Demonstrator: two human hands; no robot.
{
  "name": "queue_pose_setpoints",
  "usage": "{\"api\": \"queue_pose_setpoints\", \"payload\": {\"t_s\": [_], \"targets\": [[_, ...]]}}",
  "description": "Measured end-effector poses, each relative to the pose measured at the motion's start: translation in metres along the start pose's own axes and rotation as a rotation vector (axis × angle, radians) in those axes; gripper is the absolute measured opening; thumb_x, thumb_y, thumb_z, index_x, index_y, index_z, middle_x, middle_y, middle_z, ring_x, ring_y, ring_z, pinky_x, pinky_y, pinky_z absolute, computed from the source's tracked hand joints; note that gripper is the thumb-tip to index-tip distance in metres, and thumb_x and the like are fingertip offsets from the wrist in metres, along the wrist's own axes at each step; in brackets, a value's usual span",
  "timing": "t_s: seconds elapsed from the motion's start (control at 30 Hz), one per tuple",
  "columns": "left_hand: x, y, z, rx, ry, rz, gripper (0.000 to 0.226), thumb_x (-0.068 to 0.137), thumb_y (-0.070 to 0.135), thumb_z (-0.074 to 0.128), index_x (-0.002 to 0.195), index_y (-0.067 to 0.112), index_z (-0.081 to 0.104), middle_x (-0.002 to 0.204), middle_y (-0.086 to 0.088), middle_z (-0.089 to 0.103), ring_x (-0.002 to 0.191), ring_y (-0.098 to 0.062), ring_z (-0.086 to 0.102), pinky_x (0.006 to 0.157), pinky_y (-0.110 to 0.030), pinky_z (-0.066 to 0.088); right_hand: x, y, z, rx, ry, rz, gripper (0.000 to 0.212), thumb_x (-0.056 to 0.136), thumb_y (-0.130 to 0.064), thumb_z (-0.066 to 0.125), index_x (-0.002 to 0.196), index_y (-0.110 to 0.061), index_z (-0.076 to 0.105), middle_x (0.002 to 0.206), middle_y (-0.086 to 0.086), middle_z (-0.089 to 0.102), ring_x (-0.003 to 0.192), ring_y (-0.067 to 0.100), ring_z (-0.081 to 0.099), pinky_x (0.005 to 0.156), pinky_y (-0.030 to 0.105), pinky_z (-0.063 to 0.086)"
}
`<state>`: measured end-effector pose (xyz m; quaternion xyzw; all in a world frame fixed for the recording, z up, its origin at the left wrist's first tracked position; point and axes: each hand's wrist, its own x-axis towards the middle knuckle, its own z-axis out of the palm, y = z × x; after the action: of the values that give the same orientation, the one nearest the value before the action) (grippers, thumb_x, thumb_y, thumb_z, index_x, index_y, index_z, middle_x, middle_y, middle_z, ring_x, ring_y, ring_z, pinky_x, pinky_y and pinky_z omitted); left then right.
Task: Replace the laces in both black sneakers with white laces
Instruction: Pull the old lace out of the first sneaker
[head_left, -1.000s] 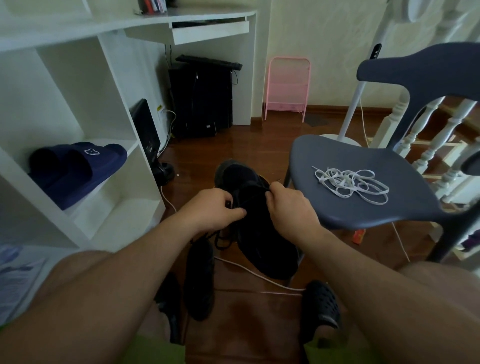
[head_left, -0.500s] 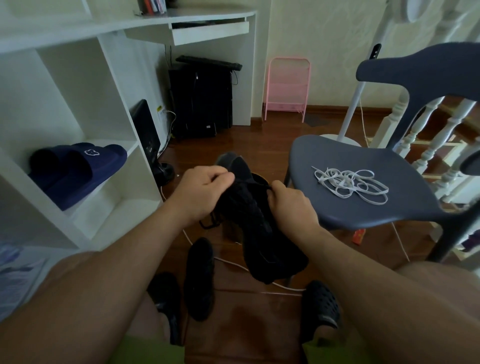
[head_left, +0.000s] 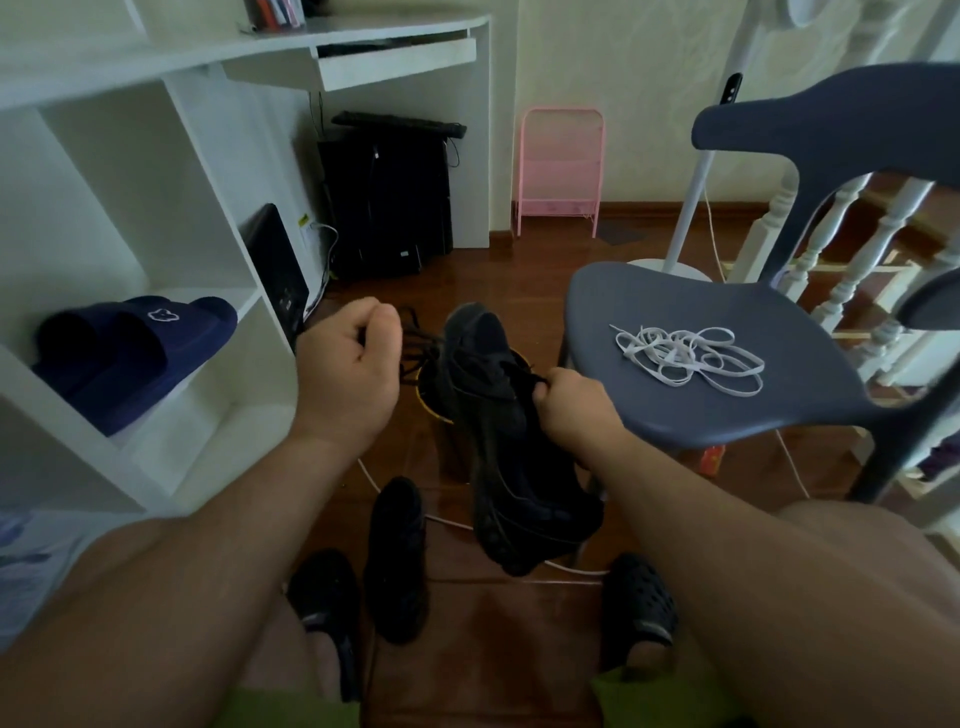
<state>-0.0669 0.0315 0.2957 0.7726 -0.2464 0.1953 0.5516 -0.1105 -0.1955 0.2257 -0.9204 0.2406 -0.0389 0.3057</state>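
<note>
Step in hand: unlacing. Held black sneaker (head_left: 511, 447) aloft between the knees, steadied by right hand (head_left: 569, 402) clenched on its collar. Black lace (head_left: 415, 345), apparently pinched in curled left hand (head_left: 345, 374): draw out straight, eyelet by eyelet. Second black sneaker (head_left: 396, 558) on floor; white laces (head_left: 688, 358) on chair seat (head_left: 727, 410).
</note>
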Motion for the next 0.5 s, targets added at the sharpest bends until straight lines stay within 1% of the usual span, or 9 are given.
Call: {"api": "queue_pose_setpoints", "payload": {"t_s": [0.07, 0.1, 0.17, 0.23, 0.27, 0.33, 0.4, 0.43, 0.5], "targets": [[-0.002, 0.002, 0.005, 0.090, -0.022, 0.062, 0.043, 0.105, 0.019, 0.049, 0.063, 0.015, 0.044, 0.062, 0.006, 0.045, 0.059, -0.011, 0.043, 0.055, -0.027, 0.033, -0.001, -0.003, -0.003, 0.016, 0.002, -0.013, 0.026, 0.104, -0.029, 0.040, 0.088, -0.012, 0.051, 0.104, 0.022, 0.066, 0.091, 0.040, 0.060, 0.072, 0.037, 0.038], [-0.002, 0.000, 0.008, 0.107, -0.044, 0.057, 0.041, 0.106, 0.018, 0.052, 0.065, 0.011, 0.049, 0.069, 0.003, 0.054, 0.064, -0.011, 0.048, 0.058, -0.024, 0.036, -0.002, -0.005, -0.004, 0.029, 0.002, -0.042, 0.026, 0.105, -0.029, 0.040, 0.086, -0.012, 0.050, 0.100, 0.021, 0.065, 0.091, 0.040, 0.060, 0.072, 0.037, 0.038], [-0.002, -0.001, 0.014, 0.002, -0.120, -0.079, 0.034, 0.105, 0.019, 0.056, 0.071, 0.012, 0.059, 0.077, -0.004, 0.064, 0.060, -0.010, 0.051, 0.056, -0.022, 0.040, -0.008, -0.013, -0.005, 0.055, -0.003, -0.112, 0.028, 0.106, -0.029, 0.041, 0.083, -0.014, 0.047, 0.092, 0.018, 0.063, 0.088, 0.040, 0.059, 0.071, 0.039, 0.040], [-0.001, -0.004, 0.018, -0.010, -0.199, -0.205, 0.027, 0.101, 0.021, 0.059, 0.078, 0.010, 0.053, 0.068, -0.012, 0.050, 0.054, -0.015, 0.041, 0.053, -0.031, 0.035, -0.015, -0.021, -0.003, 0.055, -0.002, -0.171, 0.028, 0.107, -0.031, 0.041, 0.083, -0.017, 0.045, 0.087, 0.013, 0.063, 0.080, 0.036, 0.059, 0.068, 0.040, 0.042], [0.000, -0.006, 0.019, 0.056, -0.226, -0.238, 0.023, 0.099, 0.022, 0.060, 0.082, 0.012, 0.048, 0.068, -0.008, 0.044, 0.056, -0.015, 0.039, 0.054, -0.032, 0.034, -0.018, -0.024, -0.002, 0.048, 0.004, -0.194, 0.028, 0.107, -0.033, 0.041, 0.084, -0.018, 0.046, 0.083, 0.010, 0.062, 0.076, 0.032, 0.058, 0.066, 0.040, 0.042], [0.002, -0.009, 0.019, 0.221, -0.269, -0.310, 0.020, 0.098, 0.029, 0.064, 0.104, 0.021, 0.047, 0.080, 0.006, 0.046, 0.063, -0.011, 0.045, 0.057, -0.031, 0.037, -0.021, -0.028, -0.002, 0.039, 0.034, -0.229, 0.029, 0.108, -0.034, 0.041, 0.085, -0.018, 0.047, 0.078, 0.006, 0.059, 0.070, 0.028, 0.055, 0.063, 0.041, 0.041], [0.004, -0.012, 0.017, 0.331, -0.328, -0.334, 0.037, 0.100, 0.039, 0.065, 0.126, 0.025, 0.042, 0.094, 0.013, 0.051, 0.075, -0.008, 0.053, 0.065, -0.033, 0.045, -0.023, -0.030, -0.004, 0.080, 0.067, -0.242, 0.030, 0.108, -0.034, 0.042, 0.081, -0.019, 0.045, 0.076, 0.004, 0.057, 0.069, 0.028, 0.055, 0.062, 0.040, 0.039], [0.004, -0.017, 0.017, 0.386, -0.380, -0.324, 0.036, 0.102, 0.044, 0.062, 0.127, 0.025, 0.044, 0.097, 0.011, 0.055, 0.078, -0.010, 0.056, 0.068, -0.035, 0.047, -0.024, -0.031, -0.005, 0.109, 0.082, -0.247, 0.032, 0.108, -0.034, 0.043, 0.079, -0.021, 0.043, 0.074, 0.003, 0.056, 0.070, 0.029, 0.055, 0.062, 0.040, 0.038], [0.004, -0.025, 0.016, 0.469, -0.492, -0.334, 0.030, 0.106, 0.052, 0.050, 0.119, 0.025, 0.054, 0.097, 0.002, 0.064, 0.082, -0.018, 0.062, 0.071, -0.041, 0.052, -0.027, -0.032, -0.007, 0.136, 0.108, -0.266, 0.035, 0.108, -0.033, 0.044, 0.075, -0.023, 0.038, 0.071, -0.001, 0.051, 0.071, 0.031, 0.054, 0.063, 0.039, 0.037]]}}
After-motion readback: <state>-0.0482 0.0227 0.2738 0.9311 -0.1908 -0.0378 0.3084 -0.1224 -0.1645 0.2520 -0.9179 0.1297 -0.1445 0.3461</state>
